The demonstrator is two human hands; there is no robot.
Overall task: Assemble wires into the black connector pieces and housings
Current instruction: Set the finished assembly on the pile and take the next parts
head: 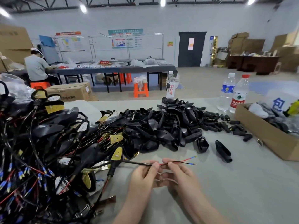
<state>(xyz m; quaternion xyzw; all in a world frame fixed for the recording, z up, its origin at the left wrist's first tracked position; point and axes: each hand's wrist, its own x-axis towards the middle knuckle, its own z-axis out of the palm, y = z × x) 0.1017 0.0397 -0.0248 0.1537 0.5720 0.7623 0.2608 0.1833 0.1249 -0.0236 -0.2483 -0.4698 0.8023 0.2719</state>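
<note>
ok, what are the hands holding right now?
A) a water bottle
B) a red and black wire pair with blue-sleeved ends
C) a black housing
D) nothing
B: the left hand and right hand both pinch the wire pair in their fingers, its free ends pointing right, while the nearest loose black housing lies on the table apart from them.

Two water bottles (233, 92) stand beside a cardboard box (265, 135) holding gloves (258, 109).
</note>
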